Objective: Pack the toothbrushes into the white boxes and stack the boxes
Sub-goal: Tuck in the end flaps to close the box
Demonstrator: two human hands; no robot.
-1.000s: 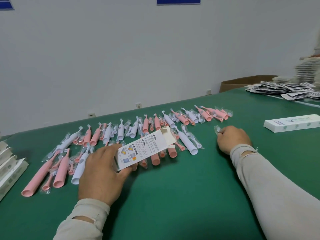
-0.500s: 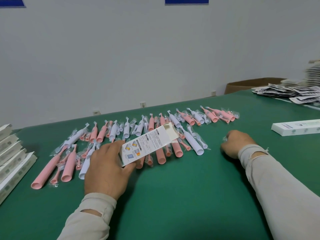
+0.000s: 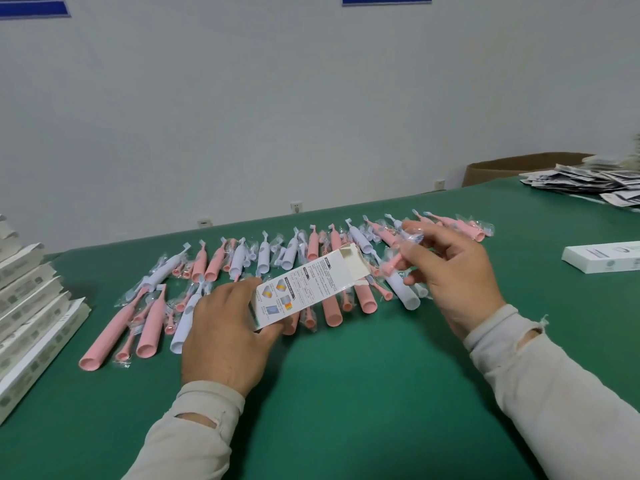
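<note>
Head view, frame centre: left hand (image 3: 225, 336) grips one white box (image 3: 308, 289) by its lower end, thumb on the printed face, open flap end tilted toward upper right. Right hand (image 3: 453, 271), right of centre: fingers pinch a small pink brush head in clear wrap (image 3: 398, 259) just beside the box mouth. Toothbrushes (image 3: 263, 268), pink and white, lie rowed on green table (image 3: 346, 393). Stacked boxes (image 3: 31, 306) at left edge; closed box (image 3: 602, 259) at right edge.
</note>
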